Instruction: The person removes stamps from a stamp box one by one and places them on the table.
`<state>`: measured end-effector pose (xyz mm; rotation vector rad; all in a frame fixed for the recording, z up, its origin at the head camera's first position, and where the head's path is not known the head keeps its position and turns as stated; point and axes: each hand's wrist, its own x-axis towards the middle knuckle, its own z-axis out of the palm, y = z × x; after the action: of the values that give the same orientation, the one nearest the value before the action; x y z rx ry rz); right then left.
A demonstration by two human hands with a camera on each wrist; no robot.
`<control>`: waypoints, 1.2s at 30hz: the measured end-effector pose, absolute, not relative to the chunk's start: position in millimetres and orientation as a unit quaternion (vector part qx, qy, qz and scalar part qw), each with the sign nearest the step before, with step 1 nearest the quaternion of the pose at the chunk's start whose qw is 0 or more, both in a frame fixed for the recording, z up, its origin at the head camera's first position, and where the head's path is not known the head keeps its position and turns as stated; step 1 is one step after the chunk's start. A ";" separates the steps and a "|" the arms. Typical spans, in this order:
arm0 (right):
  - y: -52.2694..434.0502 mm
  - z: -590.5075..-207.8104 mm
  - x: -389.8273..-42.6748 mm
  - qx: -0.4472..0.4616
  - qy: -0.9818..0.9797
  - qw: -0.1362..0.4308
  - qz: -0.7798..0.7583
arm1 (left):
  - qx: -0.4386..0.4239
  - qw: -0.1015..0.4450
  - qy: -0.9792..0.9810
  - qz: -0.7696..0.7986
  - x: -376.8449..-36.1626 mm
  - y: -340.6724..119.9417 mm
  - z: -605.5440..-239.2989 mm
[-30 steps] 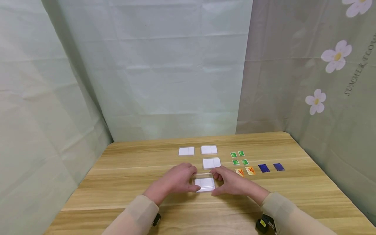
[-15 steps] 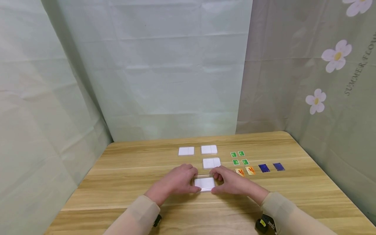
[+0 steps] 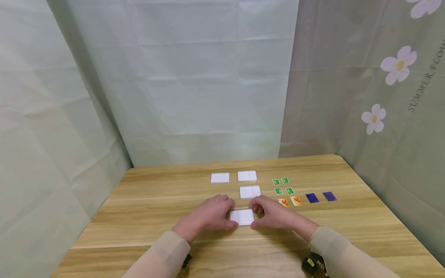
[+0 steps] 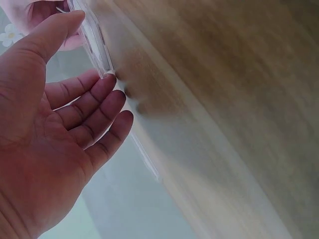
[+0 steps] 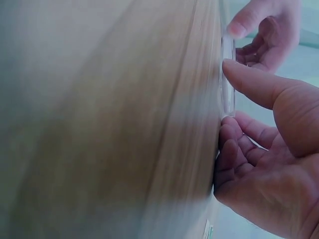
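A clear flat plastic case [image 3: 242, 217] with white inside lies on the wooden table between my two hands. My left hand [image 3: 213, 212] holds its left end, the thumb at the near corner and the fingers at the far one. At the other end my right hand [image 3: 272, 214] grips it in the same way. In the left wrist view the left hand [image 4: 60, 114] has its fingertips against the transparent edge of the case [image 4: 99, 47]. Seen from the right wrist, the case [image 5: 229, 84] sits low on the tabletop, its lid down over the base.
Three similar clear cases stand farther back: one at left [image 3: 219, 178], one behind [image 3: 247, 176], one just beyond my hands [image 3: 250, 192]. To the right lie several small green cards [image 3: 279, 191], two orange cards [image 3: 296, 200] and two dark blue cards [image 3: 312, 198].
The transparent lid, raised and tilted at the near side a second ago, has come down flat onto the case. My hands have stayed almost in place.
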<state>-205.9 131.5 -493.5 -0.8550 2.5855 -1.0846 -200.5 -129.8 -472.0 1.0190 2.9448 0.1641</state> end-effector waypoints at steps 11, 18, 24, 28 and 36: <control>132.8 -494.0 -207.8 -0.294 0.880 0.105 -0.359 | 0.329 0.023 0.942 0.060 -198.9 -128.9 -469.4; 132.0 -494.9 -207.1 -0.288 0.884 0.109 -0.351 | 0.322 0.025 0.945 0.058 -197.1 -128.5 -470.7; 132.4 -494.4 -207.0 -0.290 0.881 0.113 -0.357 | 0.319 0.025 0.946 0.059 -196.5 -128.4 -470.6; 133.1 -494.4 -205.9 -0.297 0.878 0.111 -0.358 | 0.320 0.023 0.945 0.061 -196.2 -129.0 -470.6; 136.2 -488.8 -192.7 -0.316 0.892 0.085 -0.312 | 0.316 0.005 0.947 0.063 -187.7 -133.0 -471.3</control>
<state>-192.7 136.2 -488.8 -0.9409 2.6605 -0.9305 -187.7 -133.0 -471.3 0.9882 2.9656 0.1970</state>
